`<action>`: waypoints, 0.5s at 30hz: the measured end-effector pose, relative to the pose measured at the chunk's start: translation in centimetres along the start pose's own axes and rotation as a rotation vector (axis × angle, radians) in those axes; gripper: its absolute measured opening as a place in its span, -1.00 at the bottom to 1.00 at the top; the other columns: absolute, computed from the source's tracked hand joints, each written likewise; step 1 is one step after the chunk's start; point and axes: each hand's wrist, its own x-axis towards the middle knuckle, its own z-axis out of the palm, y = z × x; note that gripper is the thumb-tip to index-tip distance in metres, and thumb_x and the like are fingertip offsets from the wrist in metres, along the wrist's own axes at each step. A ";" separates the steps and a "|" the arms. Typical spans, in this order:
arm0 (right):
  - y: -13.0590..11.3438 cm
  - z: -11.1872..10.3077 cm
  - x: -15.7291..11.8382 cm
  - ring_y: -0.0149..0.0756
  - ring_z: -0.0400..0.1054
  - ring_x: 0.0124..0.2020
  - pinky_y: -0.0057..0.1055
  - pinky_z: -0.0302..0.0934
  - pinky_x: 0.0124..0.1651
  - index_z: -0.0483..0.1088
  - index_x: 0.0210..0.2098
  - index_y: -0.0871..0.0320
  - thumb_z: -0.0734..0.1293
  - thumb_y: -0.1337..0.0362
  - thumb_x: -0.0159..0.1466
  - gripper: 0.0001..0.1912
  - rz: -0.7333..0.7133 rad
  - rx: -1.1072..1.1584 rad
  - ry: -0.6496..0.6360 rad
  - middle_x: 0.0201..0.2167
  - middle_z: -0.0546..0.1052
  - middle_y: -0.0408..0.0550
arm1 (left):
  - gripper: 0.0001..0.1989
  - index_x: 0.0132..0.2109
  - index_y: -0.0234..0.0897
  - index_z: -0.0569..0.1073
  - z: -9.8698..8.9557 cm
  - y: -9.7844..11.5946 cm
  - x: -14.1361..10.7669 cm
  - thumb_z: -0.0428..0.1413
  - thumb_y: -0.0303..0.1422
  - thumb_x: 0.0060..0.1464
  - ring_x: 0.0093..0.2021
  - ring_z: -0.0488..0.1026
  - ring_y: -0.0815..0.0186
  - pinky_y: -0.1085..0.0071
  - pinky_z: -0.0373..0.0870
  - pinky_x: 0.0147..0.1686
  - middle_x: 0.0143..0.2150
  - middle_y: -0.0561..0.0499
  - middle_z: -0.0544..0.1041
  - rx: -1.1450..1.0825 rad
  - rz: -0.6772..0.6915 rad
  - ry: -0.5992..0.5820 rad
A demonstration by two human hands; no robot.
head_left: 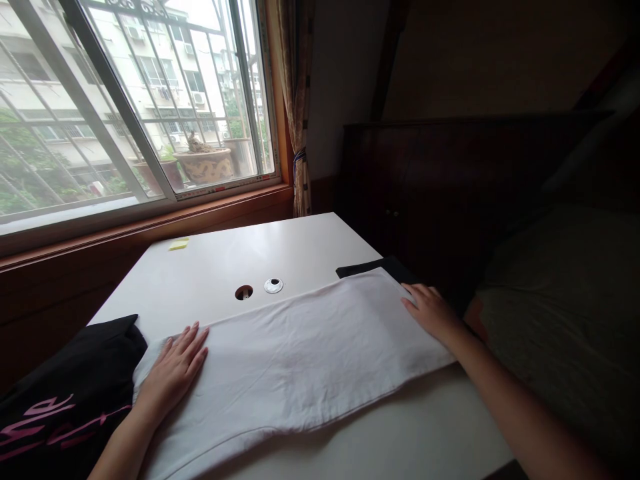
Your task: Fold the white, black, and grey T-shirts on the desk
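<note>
garment (320, 353) (white) slants lengthwise away rightward; left hand (173, 370) spread; right hand (433, 313), grip unclear

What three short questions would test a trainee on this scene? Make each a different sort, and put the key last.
1. True or false: the left hand and the right hand both touch the flat white cloth garment.
2. Which thing on the glossy white tabletop lies nearest the metal-framed sliding window?
A) the round silvery disc with a dark opening
B) the small yellow paper slip
C) the dark folded cloth
3. Fill in the colour: the black cloth garment bears ____ lettering.
Key: 1 true; 2 B; 3 pink.
</note>
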 end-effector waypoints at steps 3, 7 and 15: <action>1.0 -0.9 -2.8 0.08 0.46 0.01 -0.06 0.33 0.10 0.48 0.13 0.16 0.22 -0.01 0.34 -0.47 0.129 -0.052 -0.057 -0.02 0.55 0.18 | -0.41 0.48 -0.13 0.15 0.0 0.1 -0.1 -0.26 -0.09 0.42 0.52 0.01 0.10 -0.06 -0.03 0.44 0.54 -0.09 0.04 -0.002 0.000 0.005; 2.0 -2.5 -5.0 0.09 0.54 -0.16 -0.14 0.37 -0.13 0.53 -0.03 0.14 0.27 -0.14 0.26 -0.46 0.336 0.016 -0.202 -0.15 0.61 0.17 | -0.42 0.46 -0.12 0.18 0.1 0.0 -0.1 -0.23 -0.10 0.42 0.51 0.06 0.07 -0.07 0.00 0.43 0.53 -0.10 0.08 -0.020 0.006 0.034; 2.0 -5.9 -5.9 -0.01 0.52 -0.43 -0.23 0.35 -0.38 0.52 -0.46 0.03 0.34 -0.14 0.14 -0.62 0.400 0.316 -0.217 -0.52 0.59 0.00 | -0.45 0.43 -0.13 0.27 1.1 -1.6 -0.9 -0.18 -0.12 0.42 0.48 0.13 0.02 -0.08 0.08 0.41 0.50 -0.13 0.17 -0.063 0.043 0.098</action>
